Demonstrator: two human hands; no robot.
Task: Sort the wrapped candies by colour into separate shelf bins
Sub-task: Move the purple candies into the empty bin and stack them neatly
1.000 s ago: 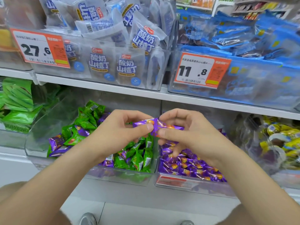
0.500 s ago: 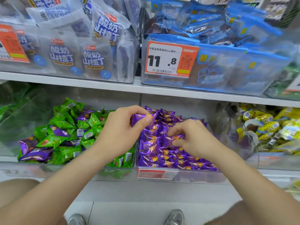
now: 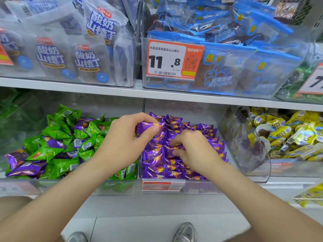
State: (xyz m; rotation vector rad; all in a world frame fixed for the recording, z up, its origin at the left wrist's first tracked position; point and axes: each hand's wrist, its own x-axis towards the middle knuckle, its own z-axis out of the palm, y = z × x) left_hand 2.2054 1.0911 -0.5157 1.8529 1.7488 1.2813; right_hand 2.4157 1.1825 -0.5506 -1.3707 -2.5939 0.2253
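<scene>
Over purple bin (image 3: pixel 201 187), left hand (image 3: pixel 125 142) and right hand (image 3: pixel 195 151) tight on purple candies (image 3: pixel 157 159); mixed green bin (image 3: pixel 70 187) beside

Bright, even light makes the purple candies (image 3: pixel 153 159) glint, and the edges at 9 and 3 o'clock look blurry.

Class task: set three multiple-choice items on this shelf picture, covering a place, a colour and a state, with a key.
1. The right hand reaches into: A the purple-candy bin; B the yellow-candy bin; C the upper shelf.
2. The stray candies in the green-candy bin are: A yellow; B purple; C blue.
3. The left hand is: A open and empty; B pinching a purple candy; C resting on a price tag.
Key: 1 A, it lies on that bin's pile; 2 B, purple shows among the green; 3 B, its thumb presses the wrapper against its fingers.
</scene>
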